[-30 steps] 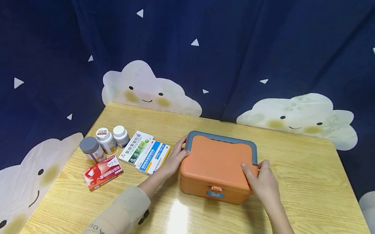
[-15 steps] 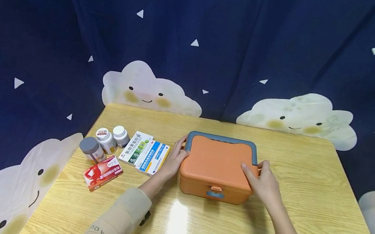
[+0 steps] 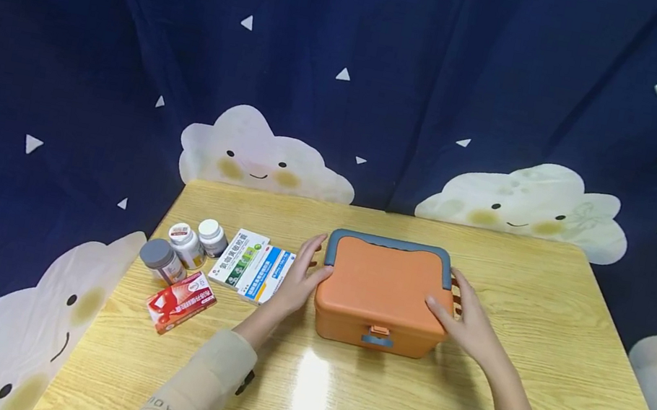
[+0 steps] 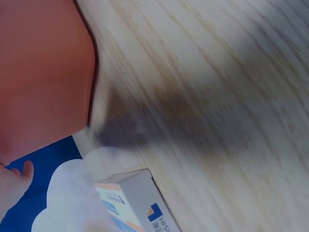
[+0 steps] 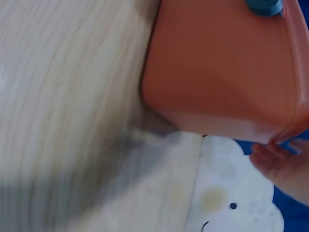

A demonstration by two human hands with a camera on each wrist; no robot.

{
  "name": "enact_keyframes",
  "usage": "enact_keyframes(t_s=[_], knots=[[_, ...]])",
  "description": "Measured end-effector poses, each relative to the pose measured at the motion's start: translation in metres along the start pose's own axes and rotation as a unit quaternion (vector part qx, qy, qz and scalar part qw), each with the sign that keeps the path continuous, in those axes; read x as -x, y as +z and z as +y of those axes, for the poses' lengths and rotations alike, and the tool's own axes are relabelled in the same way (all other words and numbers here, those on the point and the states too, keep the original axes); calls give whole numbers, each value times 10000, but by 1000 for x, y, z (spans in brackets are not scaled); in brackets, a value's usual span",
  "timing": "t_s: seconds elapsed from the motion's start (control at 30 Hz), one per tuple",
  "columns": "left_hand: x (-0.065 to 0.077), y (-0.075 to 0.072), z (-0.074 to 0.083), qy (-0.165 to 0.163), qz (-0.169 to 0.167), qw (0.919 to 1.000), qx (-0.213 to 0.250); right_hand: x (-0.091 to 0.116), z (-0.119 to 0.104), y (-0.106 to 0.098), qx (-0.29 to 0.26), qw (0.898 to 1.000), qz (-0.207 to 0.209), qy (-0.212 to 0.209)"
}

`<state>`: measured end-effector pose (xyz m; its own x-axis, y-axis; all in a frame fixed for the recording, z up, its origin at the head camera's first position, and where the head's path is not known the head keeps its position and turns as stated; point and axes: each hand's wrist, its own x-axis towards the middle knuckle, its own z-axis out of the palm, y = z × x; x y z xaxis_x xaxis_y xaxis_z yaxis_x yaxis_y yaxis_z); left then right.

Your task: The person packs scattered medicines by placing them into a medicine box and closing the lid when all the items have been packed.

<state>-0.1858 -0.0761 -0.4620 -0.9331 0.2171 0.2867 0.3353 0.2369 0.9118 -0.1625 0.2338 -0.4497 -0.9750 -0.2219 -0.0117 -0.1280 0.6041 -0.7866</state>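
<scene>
Orange plastic takes centre stage — the case [image 3: 383, 295] stands closed on the table [image 3: 547, 310], near the middle of the back edge. Left hand [image 3: 294, 288] and right hand [image 3: 472, 323] flank it, well apart, fingers loose rather than clamped, thumbs at the lid [image 3: 386, 266]; whether the left fingertips touch the side can't be told. And there's the danger: a lift with so slack a hold could let the smooth sides slip, one corner dropping first. Weight hung from the lid might spring the front latch [image 3: 379, 330]. Watch that left wrist, too — a sideways swing could shove the blue-and-white carton [image 3: 265, 274] toward the bottles [image 3: 186, 247] by the left edge.
</scene>
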Motion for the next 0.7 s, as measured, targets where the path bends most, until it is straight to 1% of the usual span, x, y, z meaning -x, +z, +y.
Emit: enact_keyframes(t_s=[0.03, 0.13, 0.27, 0.3, 0.4, 0.5, 0.63, 0.7], knots=[[1, -1, -1, 111, -63, 9999, -20, 0, 3, 0, -38, 9999, -52, -123], [2, -1, -15, 381, -281, 9988, -139, 1, 12, 1, -76, 9992, -168, -364], [3, -2, -35, 664, -607, 9949, -456, 3, 23, 1, -235, 9973, -271, -643], [3, -3, -37, 706, -688, 9937, -541, 3, 25, 1, -293, 9966, -294, -713], [6, -4, -39, 762, -891, 9905, -715, 4, 31, 2, -501, 9942, -323, -893], [9, -5, -39, 735, -1054, 9872, -942, 5, 32, 1, -681, 9921, -375, -980], [11, -6, -40, 715, -1212, 9816, -1292, 9, 20, -1, -755, 9904, -446, -1066], [11, -7, -41, 702, -1260, 9789, -1447, 11, 12, -2, -743, 9905, -503, -1044]])
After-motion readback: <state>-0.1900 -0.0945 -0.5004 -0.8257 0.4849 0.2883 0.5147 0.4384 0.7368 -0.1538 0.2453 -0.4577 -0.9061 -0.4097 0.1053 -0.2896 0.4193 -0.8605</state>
